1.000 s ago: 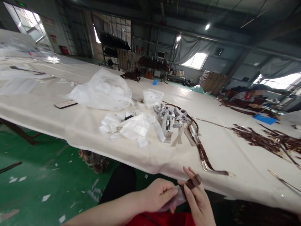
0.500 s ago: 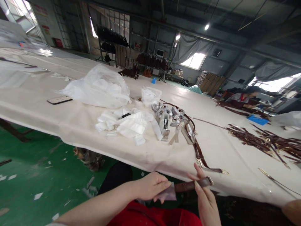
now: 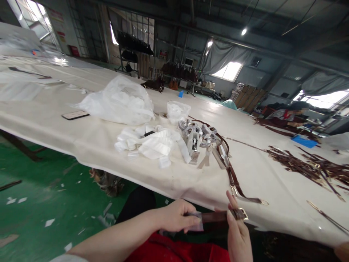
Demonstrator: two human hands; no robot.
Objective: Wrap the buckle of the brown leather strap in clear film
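Below the table's near edge, my left hand pinches a small translucent wrapper that covers one end of a brown leather strap. My right hand grips the same strap near its gold buckle, fingers pointing up. The strap lies level between the two hands, over my lap.
The long cream-covered table carries more brown straps, wrapped buckles, white paper slips, a large plastic bag, a phone and a heap of straps at right. A seated person works far right. Green floor lies left.
The strap has been drawn out to the right from the wrapper and its gold buckle now shows by my right hand. My view shifted slightly.
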